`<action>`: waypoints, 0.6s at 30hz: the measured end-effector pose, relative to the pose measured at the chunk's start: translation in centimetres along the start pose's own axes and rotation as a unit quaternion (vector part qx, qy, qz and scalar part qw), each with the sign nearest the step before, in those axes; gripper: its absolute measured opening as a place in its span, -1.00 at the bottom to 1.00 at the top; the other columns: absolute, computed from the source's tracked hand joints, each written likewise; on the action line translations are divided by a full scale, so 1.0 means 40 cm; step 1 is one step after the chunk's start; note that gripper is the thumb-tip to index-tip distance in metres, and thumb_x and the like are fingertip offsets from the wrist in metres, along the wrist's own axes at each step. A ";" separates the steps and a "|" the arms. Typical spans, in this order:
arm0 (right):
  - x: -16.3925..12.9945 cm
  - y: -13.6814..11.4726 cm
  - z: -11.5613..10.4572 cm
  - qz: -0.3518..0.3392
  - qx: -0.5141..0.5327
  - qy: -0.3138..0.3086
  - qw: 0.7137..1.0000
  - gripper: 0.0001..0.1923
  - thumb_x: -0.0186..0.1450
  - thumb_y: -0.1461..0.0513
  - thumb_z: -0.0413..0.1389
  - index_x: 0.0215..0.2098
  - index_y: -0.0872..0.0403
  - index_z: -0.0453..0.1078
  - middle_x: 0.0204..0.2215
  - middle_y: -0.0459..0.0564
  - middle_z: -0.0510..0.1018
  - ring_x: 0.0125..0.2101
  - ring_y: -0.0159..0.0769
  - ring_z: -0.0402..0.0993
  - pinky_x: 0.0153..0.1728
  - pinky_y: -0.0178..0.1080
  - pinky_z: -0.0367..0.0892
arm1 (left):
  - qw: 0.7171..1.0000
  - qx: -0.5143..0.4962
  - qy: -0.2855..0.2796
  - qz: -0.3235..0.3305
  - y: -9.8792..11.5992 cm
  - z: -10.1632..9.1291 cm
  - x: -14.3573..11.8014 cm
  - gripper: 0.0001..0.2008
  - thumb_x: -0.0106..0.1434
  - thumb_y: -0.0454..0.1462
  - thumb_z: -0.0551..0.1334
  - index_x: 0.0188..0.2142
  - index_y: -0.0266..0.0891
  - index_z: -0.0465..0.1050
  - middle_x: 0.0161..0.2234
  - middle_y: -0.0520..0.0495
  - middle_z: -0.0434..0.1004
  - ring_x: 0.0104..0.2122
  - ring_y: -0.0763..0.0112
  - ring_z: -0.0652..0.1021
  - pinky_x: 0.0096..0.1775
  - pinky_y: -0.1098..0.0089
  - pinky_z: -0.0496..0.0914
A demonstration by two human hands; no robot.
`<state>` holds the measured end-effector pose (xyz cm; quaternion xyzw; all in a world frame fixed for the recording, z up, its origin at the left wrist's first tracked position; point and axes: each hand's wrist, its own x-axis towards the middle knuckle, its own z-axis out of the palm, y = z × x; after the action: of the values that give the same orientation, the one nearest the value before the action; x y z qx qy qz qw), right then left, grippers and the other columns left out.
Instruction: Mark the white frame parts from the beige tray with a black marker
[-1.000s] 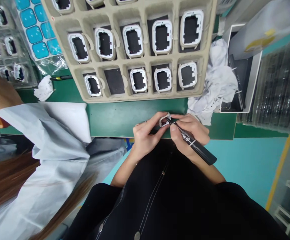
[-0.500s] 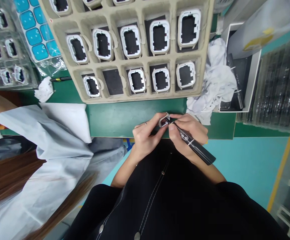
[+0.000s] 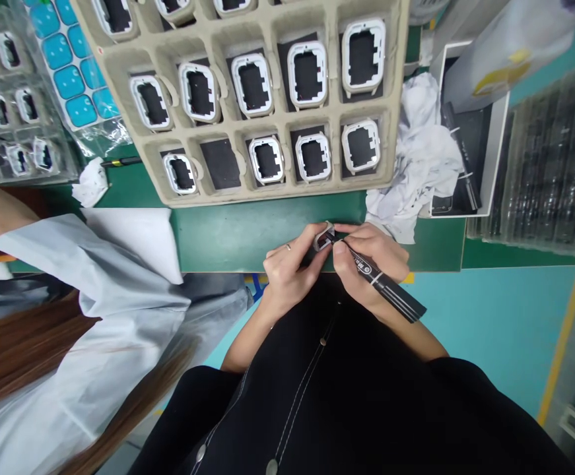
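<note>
Between the thumb and fingers of my left hand (image 3: pixel 293 262) is a small watch case frame (image 3: pixel 323 237), held just above the front edge of the green table. My right hand (image 3: pixel 370 256) grips a black marker pen (image 3: pixel 389 290), its tip inside the frame's opening. The fingertips of my right hand come close to the frame; whether they touch it is hard to see. Beyond my hands lies a beige molded tray (image 3: pixel 272 192) with several white-rimmed watch frames (image 3: pixel 267 160) in its pockets. One front-row pocket (image 3: pixel 221 163) shows only a dark pad.
Crumpled white cloth (image 3: pixel 423 152) lies right of the tray, beside a white box (image 3: pixel 498 152) with a black pen. Clear stacked trays (image 3: pixel 549 158) stand far right. At left are a blue-celled sheet (image 3: pixel 69 79), a clear tray of frames (image 3: pixel 14 112) and a co-worker's sleeve (image 3: pixel 84 264).
The whole view has shifted slightly, with the tray moving a little left in it. Both my hands keep the same hold, the pen tip still in the frame.
</note>
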<state>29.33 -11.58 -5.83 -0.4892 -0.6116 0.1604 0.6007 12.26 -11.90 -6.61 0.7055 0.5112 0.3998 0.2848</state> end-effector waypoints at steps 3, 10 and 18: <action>0.003 0.000 0.002 0.014 0.010 -0.001 1.000 -0.80 0.52 0.34 0.36 -0.18 -0.09 0.54 -0.37 -0.15 0.73 -0.32 -0.14 0.86 -0.20 -0.08 0.91 | 1.000 -0.007 -0.005 -0.015 -0.003 -0.004 0.001 -0.75 0.62 -0.17 0.53 0.23 -0.03 0.80 -0.07 0.03 0.96 -0.27 0.36 0.89 -0.14 0.44 0.75; -0.007 0.003 0.003 0.036 0.087 0.018 0.995 -0.88 0.56 0.30 0.34 -0.11 -0.07 0.56 -0.38 -0.18 0.71 -0.32 -0.16 0.85 -0.13 -0.02 0.94 | 0.995 -0.072 -0.017 -0.065 -0.014 -0.009 0.005 -0.65 0.55 -0.10 0.60 0.25 -0.03 0.80 -0.05 0.01 0.96 -0.14 0.23 0.93 -0.01 0.34 0.83; -0.011 0.006 0.002 0.057 0.068 0.020 0.996 -0.89 0.55 0.27 0.37 -0.12 -0.08 0.58 -0.33 -0.12 0.76 -0.22 -0.04 0.92 -0.25 -0.06 0.86 | 0.995 -0.057 -0.024 -0.082 -0.005 -0.009 0.008 -0.67 0.54 -0.06 0.61 0.20 -0.05 0.81 -0.09 0.01 0.95 -0.16 0.22 0.93 -0.03 0.33 0.84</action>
<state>29.28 -11.77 -6.30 -0.4844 -0.5580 0.2262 0.6347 11.90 -11.55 -6.50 0.6537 0.5363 0.3863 0.3685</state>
